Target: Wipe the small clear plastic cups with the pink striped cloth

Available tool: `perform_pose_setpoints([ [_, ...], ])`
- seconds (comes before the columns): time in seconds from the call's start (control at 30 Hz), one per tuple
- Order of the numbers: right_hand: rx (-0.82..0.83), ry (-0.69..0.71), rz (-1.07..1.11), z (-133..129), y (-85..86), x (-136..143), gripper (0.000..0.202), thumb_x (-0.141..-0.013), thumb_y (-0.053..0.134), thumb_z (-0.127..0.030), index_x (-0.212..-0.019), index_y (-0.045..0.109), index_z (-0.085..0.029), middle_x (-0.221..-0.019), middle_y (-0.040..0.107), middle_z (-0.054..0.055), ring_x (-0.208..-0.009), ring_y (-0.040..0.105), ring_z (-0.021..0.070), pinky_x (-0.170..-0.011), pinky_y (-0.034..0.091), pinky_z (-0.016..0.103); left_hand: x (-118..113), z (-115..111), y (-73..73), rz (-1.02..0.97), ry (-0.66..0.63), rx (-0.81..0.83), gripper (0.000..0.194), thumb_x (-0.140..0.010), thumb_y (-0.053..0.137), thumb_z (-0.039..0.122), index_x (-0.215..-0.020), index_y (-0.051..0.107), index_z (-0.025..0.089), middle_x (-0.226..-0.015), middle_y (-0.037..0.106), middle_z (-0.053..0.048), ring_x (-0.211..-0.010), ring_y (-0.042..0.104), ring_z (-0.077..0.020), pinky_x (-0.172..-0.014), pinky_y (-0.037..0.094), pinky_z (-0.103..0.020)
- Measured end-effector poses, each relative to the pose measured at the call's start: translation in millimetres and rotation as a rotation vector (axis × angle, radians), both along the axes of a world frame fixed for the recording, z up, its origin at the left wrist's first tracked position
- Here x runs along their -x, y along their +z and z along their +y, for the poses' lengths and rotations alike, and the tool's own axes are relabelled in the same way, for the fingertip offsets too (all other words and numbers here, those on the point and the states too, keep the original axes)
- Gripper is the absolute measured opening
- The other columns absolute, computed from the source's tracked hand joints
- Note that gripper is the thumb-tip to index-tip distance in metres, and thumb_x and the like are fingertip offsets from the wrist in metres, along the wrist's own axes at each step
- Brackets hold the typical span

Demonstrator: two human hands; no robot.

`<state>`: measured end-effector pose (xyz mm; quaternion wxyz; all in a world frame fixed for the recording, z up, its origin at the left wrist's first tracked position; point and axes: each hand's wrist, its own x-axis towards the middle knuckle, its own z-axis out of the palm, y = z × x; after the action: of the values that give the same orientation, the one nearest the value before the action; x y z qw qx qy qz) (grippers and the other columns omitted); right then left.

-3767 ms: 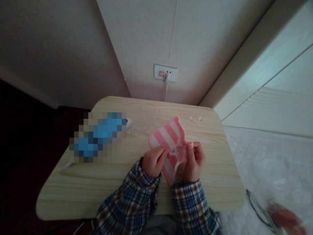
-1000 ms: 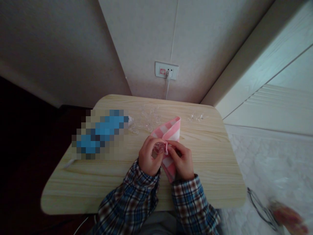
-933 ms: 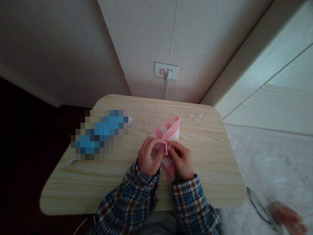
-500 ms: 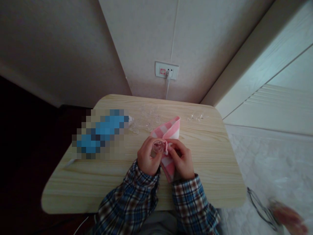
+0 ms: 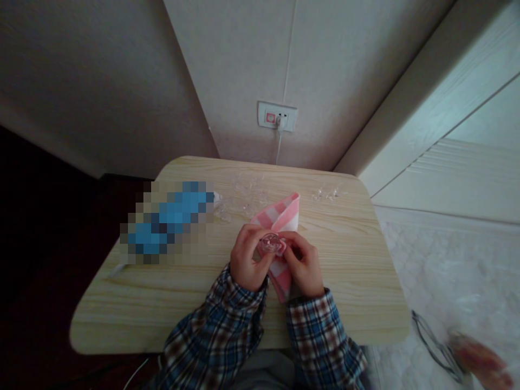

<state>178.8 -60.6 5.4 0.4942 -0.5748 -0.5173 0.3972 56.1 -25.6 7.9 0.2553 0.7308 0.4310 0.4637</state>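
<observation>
Between the thumb and fingers of my left hand [image 5: 249, 259] is a small clear round cup-shaped piece [image 5: 269, 244]. A pink-and-white checked cloth [image 5: 280, 214] lies folded under both hands, its far corner pointing away from me. My right hand [image 5: 303, 265] is closed, its fingertips pinching a gathered bit of this cloth right beside the clear piece. The piece and the pinched cloth appear to touch; the fingers hide exactly how they meet. Beyond my left hand, several loose clear pieces [image 5: 246, 206] lie on the table.
Two more clear pieces [image 5: 327, 192] lie at the back right of the wooden table [image 5: 345, 309]. A blurred-out blue object [image 5: 181, 211] rests on the left. Behind stands a wall with a socket [image 5: 277, 116] and plugged-in cable. Dark-framed glasses [image 5: 434, 344] lie on a pale surface at right.
My left hand has shifted slightly right, bringing the clear piece closer to the fingertips of my right hand. The cloth's far corner stays where it was.
</observation>
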Motion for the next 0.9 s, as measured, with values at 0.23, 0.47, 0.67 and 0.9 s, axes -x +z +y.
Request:
perform_pose_setpoints([
  [0.23,-0.056,0.17,-0.029,-0.9,5.2,1.3,0.021,-0.079,0.045,-0.015,-0.095,0.058,-0.019,-0.078,0.062,0.002,-0.071,0.056,0.0137,-0.064,0.044,0.024,1.6,-0.7,-2.1,0.02,-0.002,0.015,0.014,-0.07,0.057,0.013,-0.084,0.058,0.017,-0.072,0.052,-0.001,-0.068,0.049,-0.0132,-0.062,0.042,-0.024],
  [0.47,-0.01,0.133,-0.044,-1.2,1.2,2.3,0.017,-0.08,0.044,-0.018,-0.091,0.058,-0.019,-0.067,0.06,0.0,-0.057,0.053,0.0116,-0.053,0.043,0.022,1.2,-2.7,-1.2,0.0,-0.025,0.036,0.019,-0.071,0.058,0.018,-0.09,0.058,0.019,-0.075,0.051,-0.002,-0.065,0.049,-0.012,-0.052,0.041,-0.021],
  [0.67,-0.024,0.1,-0.089,-1.7,1.2,2.3,0.021,-0.079,0.047,-0.018,-0.097,0.057,-0.021,-0.079,0.064,0.002,-0.072,0.058,0.015,-0.064,0.045,0.025,-0.1,-4.6,2.0,-0.001,-0.036,0.014,0.017,-0.071,0.057,0.02,-0.088,0.056,0.017,-0.081,0.056,-0.004,-0.077,0.053,-0.0152,-0.068,0.045,-0.026],
  [0.9,0.011,0.093,-0.072,-1.9,1.5,2.4,0.022,-0.08,0.047,-0.02,-0.1,0.055,-0.021,-0.062,0.06,-0.002,-0.054,0.054,0.0115,-0.053,0.043,0.021,-1.3,-6.7,1.7,-0.039,0.056,0.07,0.017,-0.069,0.06,0.023,-0.084,0.055,0.017,-0.077,0.06,-0.003,-0.07,0.057,-0.0139,-0.064,0.047,-0.024],
])
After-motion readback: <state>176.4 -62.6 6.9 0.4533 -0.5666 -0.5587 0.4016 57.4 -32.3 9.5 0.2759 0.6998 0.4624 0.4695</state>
